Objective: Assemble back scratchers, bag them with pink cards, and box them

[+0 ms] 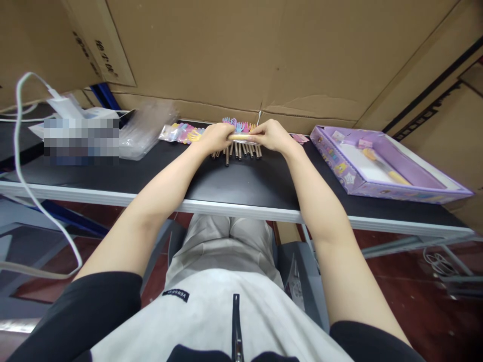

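Observation:
My left hand (216, 138) and my right hand (270, 136) meet at the far side of the black table (241, 183). Both are closed on one thin yellowish stick (240, 137) held level between them. Under it lies a row of several dark pens or sticks (241, 150), with pastel hand-shaped toppers (237, 123) behind. More pastel toppers (184, 133) lie to the left of my left hand.
An open purple boxed set (381, 163) sits at the right of the table. Clear plastic bags (145, 130) and a white charger with cable (62, 105) lie at the left. A cardboard wall (264, 55) stands behind. My lap and chair are below the table's edge.

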Demonstrator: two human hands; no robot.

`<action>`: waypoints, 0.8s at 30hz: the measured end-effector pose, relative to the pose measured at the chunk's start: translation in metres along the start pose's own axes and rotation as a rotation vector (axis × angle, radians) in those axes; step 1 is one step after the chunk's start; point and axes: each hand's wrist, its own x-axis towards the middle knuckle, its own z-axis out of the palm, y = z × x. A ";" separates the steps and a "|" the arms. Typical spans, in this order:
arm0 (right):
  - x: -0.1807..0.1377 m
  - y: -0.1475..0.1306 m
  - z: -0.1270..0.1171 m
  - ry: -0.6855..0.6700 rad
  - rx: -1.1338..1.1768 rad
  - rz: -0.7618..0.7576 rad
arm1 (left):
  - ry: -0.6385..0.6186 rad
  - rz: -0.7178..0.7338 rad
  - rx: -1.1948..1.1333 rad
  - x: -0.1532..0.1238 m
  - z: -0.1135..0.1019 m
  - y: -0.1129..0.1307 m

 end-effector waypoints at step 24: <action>0.004 0.000 0.012 -0.093 0.319 0.088 | 0.027 0.058 -0.010 -0.001 -0.001 -0.003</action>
